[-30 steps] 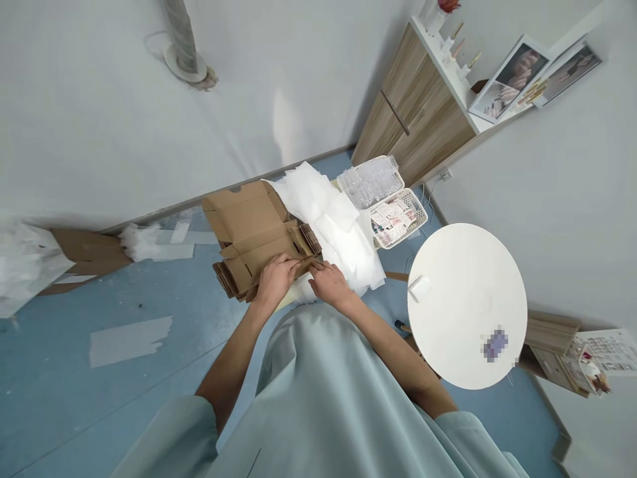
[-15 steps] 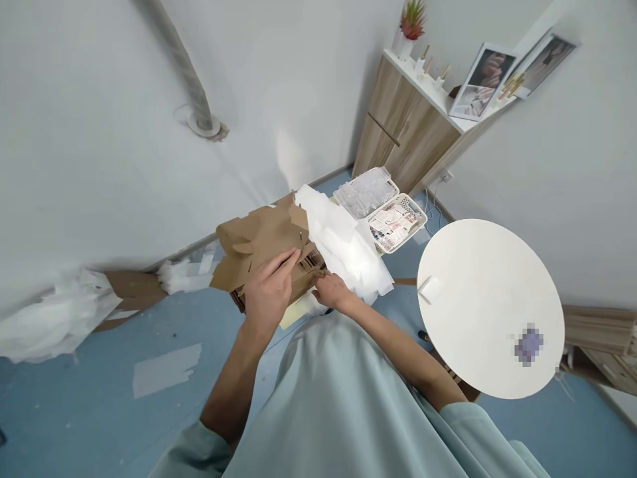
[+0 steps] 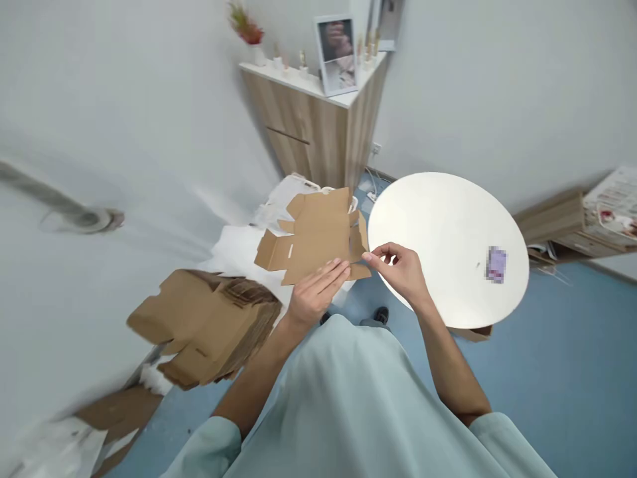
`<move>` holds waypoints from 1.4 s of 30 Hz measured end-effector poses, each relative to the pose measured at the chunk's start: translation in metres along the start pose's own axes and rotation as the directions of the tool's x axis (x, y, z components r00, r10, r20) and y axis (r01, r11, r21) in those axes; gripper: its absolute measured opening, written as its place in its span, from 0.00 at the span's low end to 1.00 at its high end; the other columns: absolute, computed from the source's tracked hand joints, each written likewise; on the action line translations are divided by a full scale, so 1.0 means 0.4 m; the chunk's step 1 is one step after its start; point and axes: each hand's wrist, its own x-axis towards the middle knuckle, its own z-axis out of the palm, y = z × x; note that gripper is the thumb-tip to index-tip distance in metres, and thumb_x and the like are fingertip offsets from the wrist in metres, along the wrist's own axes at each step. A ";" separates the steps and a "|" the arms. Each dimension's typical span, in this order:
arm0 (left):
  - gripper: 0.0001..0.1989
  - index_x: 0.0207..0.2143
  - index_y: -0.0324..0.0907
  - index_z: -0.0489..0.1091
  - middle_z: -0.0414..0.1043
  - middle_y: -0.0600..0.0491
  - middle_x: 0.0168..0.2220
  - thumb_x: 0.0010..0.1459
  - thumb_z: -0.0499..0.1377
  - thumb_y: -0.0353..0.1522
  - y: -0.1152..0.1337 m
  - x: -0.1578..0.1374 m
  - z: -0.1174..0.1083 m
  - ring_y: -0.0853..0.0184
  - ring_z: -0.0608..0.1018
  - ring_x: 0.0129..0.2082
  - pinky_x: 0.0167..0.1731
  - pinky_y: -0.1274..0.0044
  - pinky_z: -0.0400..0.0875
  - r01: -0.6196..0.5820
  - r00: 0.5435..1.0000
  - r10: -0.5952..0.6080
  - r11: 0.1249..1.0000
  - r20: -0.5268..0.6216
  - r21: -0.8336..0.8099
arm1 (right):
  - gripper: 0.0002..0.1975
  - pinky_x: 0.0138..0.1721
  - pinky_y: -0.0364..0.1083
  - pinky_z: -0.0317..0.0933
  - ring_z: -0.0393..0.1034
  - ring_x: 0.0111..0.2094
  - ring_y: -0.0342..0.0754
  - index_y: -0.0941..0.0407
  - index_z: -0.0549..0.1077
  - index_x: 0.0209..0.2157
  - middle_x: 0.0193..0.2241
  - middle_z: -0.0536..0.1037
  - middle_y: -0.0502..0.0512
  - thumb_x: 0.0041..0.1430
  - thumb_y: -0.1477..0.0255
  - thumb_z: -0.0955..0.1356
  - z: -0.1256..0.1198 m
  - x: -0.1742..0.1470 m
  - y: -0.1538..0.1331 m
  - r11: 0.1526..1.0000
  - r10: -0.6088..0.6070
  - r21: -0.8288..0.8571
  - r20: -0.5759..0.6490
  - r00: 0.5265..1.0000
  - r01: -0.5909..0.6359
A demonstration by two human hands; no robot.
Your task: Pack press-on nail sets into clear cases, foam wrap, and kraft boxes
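In the head view a flat, unfolded cardboard box (image 3: 321,226) is held up in front of my body, with its slots and side flaps spread out. My left hand (image 3: 316,292) grips its near edge, fingers lying together on top and the thumb hidden underneath. At the right side, my right hand (image 3: 398,269) pinches the edge of a flap between thumb and forefinger, the other fingers curled. To the left rests a thick stack of similar flat cardboard boxes (image 3: 209,325).
White wrapping sheets (image 3: 233,249) lie behind the stack. A round white table (image 3: 438,226) stands on the right, bearing a blurred-out purple item (image 3: 496,265). A wooden cabinet (image 3: 313,126) with picture frames stands ahead. More cardboard (image 3: 119,408) lies along the left wall.
One flat cardboard box has come off the stack and is now in both hands, carried to the right. The view has turned right, toward the table.
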 end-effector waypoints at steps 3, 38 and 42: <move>0.27 0.73 0.49 0.63 0.79 0.51 0.61 0.77 0.52 0.26 0.042 0.065 0.170 0.60 0.79 0.64 0.63 0.63 0.81 -0.080 0.995 0.087 0.990 0.059 -0.114 | 0.21 0.34 0.46 0.62 0.69 0.29 0.47 0.53 0.81 0.31 0.30 0.82 0.52 0.59 0.49 0.74 -0.120 -0.013 0.082 0.996 0.076 -0.030 -0.145 0.987 -0.081; 0.44 0.76 0.33 0.54 0.48 0.30 0.77 0.64 0.67 0.35 0.158 -0.053 1.009 0.46 0.52 0.79 0.76 0.57 0.54 0.316 0.412 -0.102 0.948 0.905 -0.036 | 0.27 0.60 0.54 0.68 0.71 0.63 0.60 0.61 0.68 0.66 0.66 0.70 0.71 0.71 0.64 0.63 -0.445 -0.068 0.969 0.779 0.543 -0.185 -0.281 0.792 -0.600; 0.46 0.75 0.33 0.55 0.48 0.28 0.77 0.59 0.70 0.29 0.114 -0.051 0.979 0.44 0.53 0.78 0.76 0.56 0.55 0.369 0.362 -0.184 0.929 0.914 0.041 | 0.34 0.62 0.57 0.66 0.67 0.66 0.63 0.60 0.55 0.75 0.74 0.58 0.72 0.72 0.67 0.64 -0.441 0.037 0.926 0.843 0.449 -0.264 -0.134 0.884 -0.468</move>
